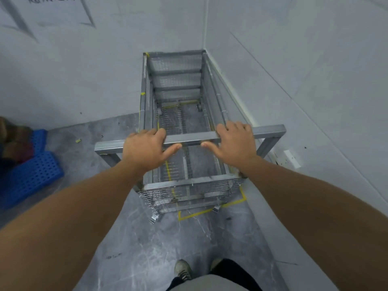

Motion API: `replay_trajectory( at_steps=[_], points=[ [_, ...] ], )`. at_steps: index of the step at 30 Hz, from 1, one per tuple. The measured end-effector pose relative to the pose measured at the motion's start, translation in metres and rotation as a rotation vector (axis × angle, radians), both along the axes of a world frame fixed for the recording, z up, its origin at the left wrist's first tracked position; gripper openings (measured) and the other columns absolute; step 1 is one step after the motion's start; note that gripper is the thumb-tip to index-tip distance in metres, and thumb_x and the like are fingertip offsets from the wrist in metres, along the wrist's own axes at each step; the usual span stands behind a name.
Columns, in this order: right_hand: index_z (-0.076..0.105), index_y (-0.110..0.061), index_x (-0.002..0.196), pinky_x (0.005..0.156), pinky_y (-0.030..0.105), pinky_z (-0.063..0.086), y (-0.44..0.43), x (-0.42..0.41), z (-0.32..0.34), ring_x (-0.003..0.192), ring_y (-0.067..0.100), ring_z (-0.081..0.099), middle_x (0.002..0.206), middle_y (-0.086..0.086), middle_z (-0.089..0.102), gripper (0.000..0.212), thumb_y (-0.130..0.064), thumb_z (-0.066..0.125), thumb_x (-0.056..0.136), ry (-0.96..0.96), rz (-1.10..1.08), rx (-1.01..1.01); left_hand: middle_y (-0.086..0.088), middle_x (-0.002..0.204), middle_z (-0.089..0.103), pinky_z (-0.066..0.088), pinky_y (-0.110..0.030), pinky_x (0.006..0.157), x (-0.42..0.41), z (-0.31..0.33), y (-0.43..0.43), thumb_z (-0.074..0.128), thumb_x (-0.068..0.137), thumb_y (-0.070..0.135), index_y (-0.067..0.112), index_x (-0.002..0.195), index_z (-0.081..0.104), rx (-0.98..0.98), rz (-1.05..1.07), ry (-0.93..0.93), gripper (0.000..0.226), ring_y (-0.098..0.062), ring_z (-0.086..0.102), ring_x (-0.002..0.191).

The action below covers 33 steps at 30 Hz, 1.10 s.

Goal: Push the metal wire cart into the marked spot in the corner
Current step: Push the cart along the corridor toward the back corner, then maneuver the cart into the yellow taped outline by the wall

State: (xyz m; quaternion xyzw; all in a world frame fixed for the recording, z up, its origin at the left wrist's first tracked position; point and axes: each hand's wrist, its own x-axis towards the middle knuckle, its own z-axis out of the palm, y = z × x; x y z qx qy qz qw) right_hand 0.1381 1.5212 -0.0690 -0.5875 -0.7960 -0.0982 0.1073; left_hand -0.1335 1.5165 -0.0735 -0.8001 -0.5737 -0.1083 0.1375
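Blue crates [31, 171] left of cart [178, 114]

Bare forearms are seen, no sleeves reaching them; dark trousers [237, 274] and grey lace-up shoes [183, 269] are worn at six o'clock.

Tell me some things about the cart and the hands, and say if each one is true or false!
1. Both hands are on the cart's handle bar. True: the left hand and right hand rest on it.
2. The metal wire cart is full of boxes. False: nothing shows inside it.
3. Yellow tape marks the floor. True.
4. The blue crates are on the right. False: they sit at the left.
5. The cart stands in the middle of the room. False: it is in the corner, between two walls.
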Motion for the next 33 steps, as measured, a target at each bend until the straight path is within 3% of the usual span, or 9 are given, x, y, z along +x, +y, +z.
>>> replay_trajectory(
  at_steps=[6, 23, 33],
  points=[
    [0.058, -0.013, 0.094, 0.076, 0.043, 0.038, -0.004, -0.007, -0.001, 0.082, 0.03, 0.054, 0.088, 0.011, 0.06, 0.071, -0.079, 0.032, 0.086, -0.01, -0.015, 0.023, 0.008, 0.058, 0.041, 0.03, -0.025, 0.048, -0.009, 0.001, -0.001, 0.029, 0.087, 0.08, 0.028, 0.074, 0.034, 0.021, -0.035, -0.026, 0.054, -0.015, 0.04, 0.047],
    [0.057, -0.016, 0.089, 0.074, 0.041, 0.037, -0.009, -0.023, -0.005, 0.076, 0.027, 0.052, 0.082, 0.007, 0.059, 0.072, -0.082, 0.028, 0.086, 0.009, -0.031, 0.061, 0.008, 0.057, 0.041, 0.023, -0.024, 0.047, -0.021, 0.007, -0.008, 0.024, 0.086, 0.082, 0.026, 0.071, 0.038, 0.02, -0.004, -0.02, 0.059, -0.014, 0.038, 0.045],
    [0.053, -0.015, 0.084, 0.072, 0.041, 0.036, -0.007, -0.021, -0.006, 0.073, 0.027, 0.05, 0.078, 0.006, 0.056, 0.069, -0.08, 0.03, 0.087, -0.003, -0.018, 0.078, 0.009, 0.055, 0.04, 0.028, -0.026, 0.052, -0.017, 0.0, -0.007, 0.029, 0.087, 0.079, 0.027, 0.071, 0.037, 0.079, 0.004, -0.044, 0.055, -0.013, 0.035, 0.046]
  ],
)
